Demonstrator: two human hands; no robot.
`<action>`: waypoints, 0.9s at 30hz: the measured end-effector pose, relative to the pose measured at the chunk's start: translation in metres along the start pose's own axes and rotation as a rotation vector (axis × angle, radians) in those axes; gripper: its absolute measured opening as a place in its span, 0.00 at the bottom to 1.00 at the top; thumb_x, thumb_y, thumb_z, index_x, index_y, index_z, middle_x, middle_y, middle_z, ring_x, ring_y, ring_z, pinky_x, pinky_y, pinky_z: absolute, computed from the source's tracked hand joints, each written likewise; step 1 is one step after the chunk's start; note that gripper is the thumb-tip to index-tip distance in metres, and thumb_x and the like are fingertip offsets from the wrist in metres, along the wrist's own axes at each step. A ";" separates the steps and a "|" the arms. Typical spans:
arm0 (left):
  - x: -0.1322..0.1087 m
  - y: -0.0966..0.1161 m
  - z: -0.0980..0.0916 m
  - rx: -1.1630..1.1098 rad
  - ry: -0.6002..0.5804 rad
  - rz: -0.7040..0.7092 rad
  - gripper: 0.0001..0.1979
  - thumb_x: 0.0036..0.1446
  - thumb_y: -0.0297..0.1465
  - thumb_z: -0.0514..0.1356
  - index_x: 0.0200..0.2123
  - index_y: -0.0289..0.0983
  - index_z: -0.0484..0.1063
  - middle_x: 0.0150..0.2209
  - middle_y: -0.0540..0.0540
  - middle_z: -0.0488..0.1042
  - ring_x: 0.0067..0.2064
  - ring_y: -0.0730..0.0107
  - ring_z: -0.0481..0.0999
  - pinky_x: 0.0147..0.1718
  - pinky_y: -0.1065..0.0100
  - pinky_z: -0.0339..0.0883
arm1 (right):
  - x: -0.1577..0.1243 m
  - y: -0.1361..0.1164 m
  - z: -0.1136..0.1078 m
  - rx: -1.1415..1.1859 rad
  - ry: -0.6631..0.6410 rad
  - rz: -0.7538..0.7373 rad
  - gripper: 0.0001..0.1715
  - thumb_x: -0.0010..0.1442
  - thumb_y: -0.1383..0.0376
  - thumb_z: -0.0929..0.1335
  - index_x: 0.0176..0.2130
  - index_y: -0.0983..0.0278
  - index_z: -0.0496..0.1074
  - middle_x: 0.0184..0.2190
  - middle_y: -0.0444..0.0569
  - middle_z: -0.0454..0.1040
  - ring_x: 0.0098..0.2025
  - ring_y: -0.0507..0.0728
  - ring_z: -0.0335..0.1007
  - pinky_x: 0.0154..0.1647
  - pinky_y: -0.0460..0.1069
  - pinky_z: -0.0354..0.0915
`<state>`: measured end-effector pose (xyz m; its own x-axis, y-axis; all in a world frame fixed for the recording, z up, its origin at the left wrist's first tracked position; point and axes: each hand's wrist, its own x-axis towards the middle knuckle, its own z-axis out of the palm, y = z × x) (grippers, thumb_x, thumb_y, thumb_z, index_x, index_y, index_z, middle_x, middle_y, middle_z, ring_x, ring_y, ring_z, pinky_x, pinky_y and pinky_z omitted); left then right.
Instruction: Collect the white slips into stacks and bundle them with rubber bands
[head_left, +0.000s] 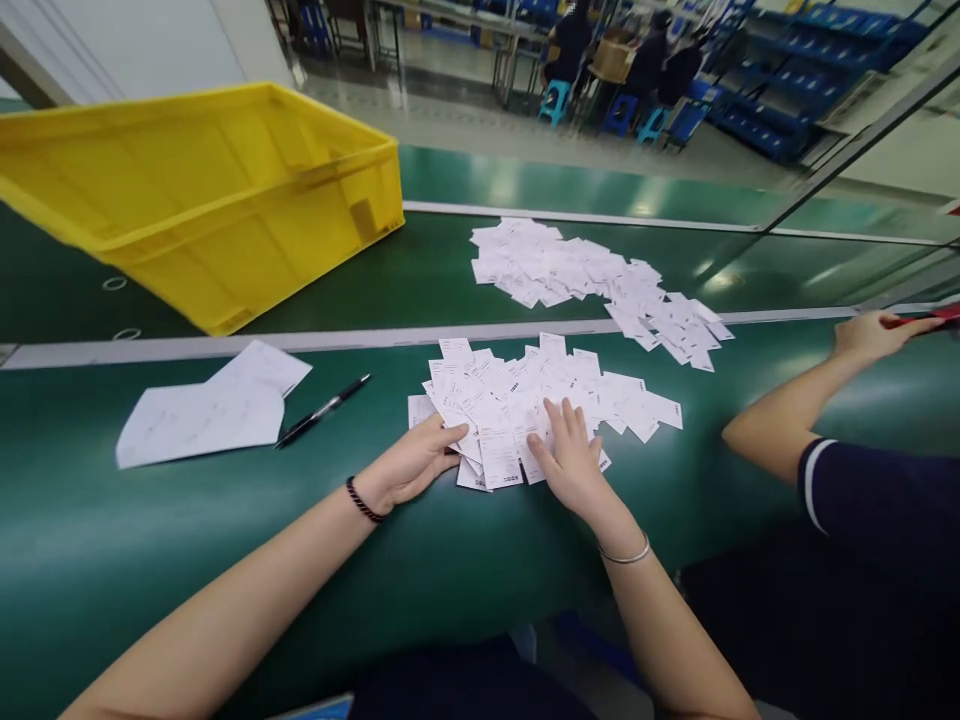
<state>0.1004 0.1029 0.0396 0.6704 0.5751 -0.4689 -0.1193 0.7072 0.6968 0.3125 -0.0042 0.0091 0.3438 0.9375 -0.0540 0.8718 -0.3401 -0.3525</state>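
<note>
A loose pile of small white printed paper slips lies on the green table in front of me. At its left edge my left hand is closed on some slips, thumb on top, with the other fingertips partly hidden. My right hand rests over the right part of the pile, fingers spread and touching the slips. Further back, a second heap of similar slips spreads across the green surface beyond the pale strip.
A yellow plastic bin stands at back left. Below it lie folded white papers and a black pen. At right, a co-worker's hand holds something red. People sit in the background by blue shelves.
</note>
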 end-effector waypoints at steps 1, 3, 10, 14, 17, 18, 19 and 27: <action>-0.015 0.001 -0.010 0.046 -0.002 0.012 0.25 0.57 0.34 0.62 0.59 0.46 0.67 0.64 0.42 0.62 0.65 0.52 0.61 0.60 0.50 0.57 | -0.010 -0.001 0.000 0.001 0.032 -0.055 0.39 0.66 0.44 0.54 0.69 0.55 0.44 0.70 0.56 0.42 0.70 0.74 0.34 0.59 0.81 0.40; -0.044 0.001 -0.029 0.188 0.108 0.061 0.29 0.58 0.38 0.62 0.62 0.51 0.61 0.69 0.46 0.53 0.69 0.54 0.50 0.63 0.51 0.50 | -0.029 -0.004 0.001 -0.022 0.062 -0.226 0.38 0.66 0.47 0.57 0.69 0.55 0.43 0.70 0.54 0.44 0.71 0.71 0.34 0.63 0.77 0.40; -0.121 -0.013 -0.065 0.450 0.195 0.077 0.31 0.58 0.45 0.58 0.64 0.53 0.55 0.67 0.46 0.57 0.67 0.54 0.55 0.62 0.53 0.54 | -0.088 -0.034 0.017 -0.275 -0.041 -0.617 0.50 0.58 0.40 0.62 0.67 0.67 0.52 0.68 0.63 0.48 0.70 0.77 0.31 0.61 0.80 0.34; -0.142 -0.030 -0.071 0.390 0.048 0.001 0.23 0.59 0.45 0.58 0.56 0.47 0.68 0.61 0.45 0.66 0.63 0.54 0.62 0.61 0.55 0.57 | -0.137 -0.035 0.032 -0.234 -0.060 -0.754 0.47 0.55 0.43 0.68 0.63 0.68 0.59 0.64 0.63 0.59 0.68 0.77 0.43 0.61 0.81 0.37; -0.145 -0.045 -0.067 0.274 0.019 -0.020 0.20 0.60 0.44 0.58 0.53 0.45 0.71 0.58 0.44 0.69 0.62 0.54 0.65 0.61 0.54 0.57 | -0.163 -0.030 0.038 -0.066 0.061 -0.875 0.19 0.63 0.66 0.66 0.54 0.64 0.68 0.52 0.53 0.75 0.60 0.62 0.65 0.66 0.69 0.48; -0.145 -0.051 -0.064 0.229 0.033 -0.010 0.19 0.59 0.43 0.59 0.51 0.44 0.72 0.57 0.43 0.70 0.61 0.54 0.65 0.61 0.54 0.57 | -0.166 -0.030 0.038 0.009 0.118 -0.883 0.17 0.63 0.71 0.64 0.52 0.64 0.70 0.47 0.51 0.78 0.56 0.59 0.70 0.65 0.65 0.53; -0.145 -0.057 -0.060 0.180 0.058 0.005 0.18 0.59 0.43 0.60 0.50 0.43 0.74 0.55 0.41 0.72 0.60 0.54 0.67 0.60 0.54 0.58 | -0.165 -0.032 0.037 0.078 0.178 -0.862 0.17 0.62 0.74 0.63 0.50 0.63 0.71 0.44 0.49 0.80 0.51 0.56 0.74 0.63 0.63 0.58; -0.140 -0.079 -0.042 -0.455 0.129 0.043 0.26 0.51 0.35 0.68 0.54 0.41 0.71 0.48 0.40 0.76 0.50 0.57 0.76 0.48 0.61 0.70 | -0.106 -0.130 0.040 0.217 0.268 -0.941 0.17 0.63 0.62 0.66 0.51 0.61 0.71 0.45 0.51 0.79 0.53 0.59 0.72 0.63 0.61 0.58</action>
<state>-0.0152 -0.0162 0.0277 0.5647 0.6341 -0.5282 -0.4734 0.7732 0.4220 0.1484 -0.0561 0.0231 -0.3628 0.7610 0.5378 0.7561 0.5777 -0.3074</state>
